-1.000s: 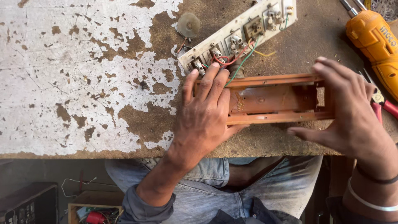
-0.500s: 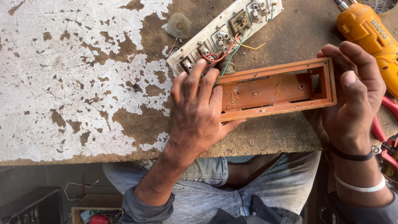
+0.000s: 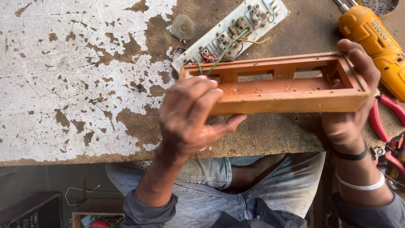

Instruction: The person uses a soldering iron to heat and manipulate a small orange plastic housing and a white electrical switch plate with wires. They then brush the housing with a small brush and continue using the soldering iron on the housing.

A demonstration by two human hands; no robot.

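Observation:
A long orange-brown wooden box (image 3: 291,90), open on top with holes in its floor, is lifted off the workbench and tilted toward me. My left hand (image 3: 190,116) grips its left end, fingers over the near wall and thumb underneath. My right hand (image 3: 352,105) holds the right end, fingers curled over the far corner. Behind the box lies a white switch plate (image 3: 236,29), face down, showing sockets and red, green and yellow wires.
The workbench (image 3: 63,84) has flaking white paint over bare brown board. A yellow power drill (image 3: 375,40) lies at the far right, red-handled pliers (image 3: 386,118) below it. A small round disc (image 3: 182,26) sits left of the plate. My legs show under the bench edge.
The box has been raised from the bench and tipped toward me, now closer to the camera. My left hand moved from lying flat on the bench to gripping the box's left end.

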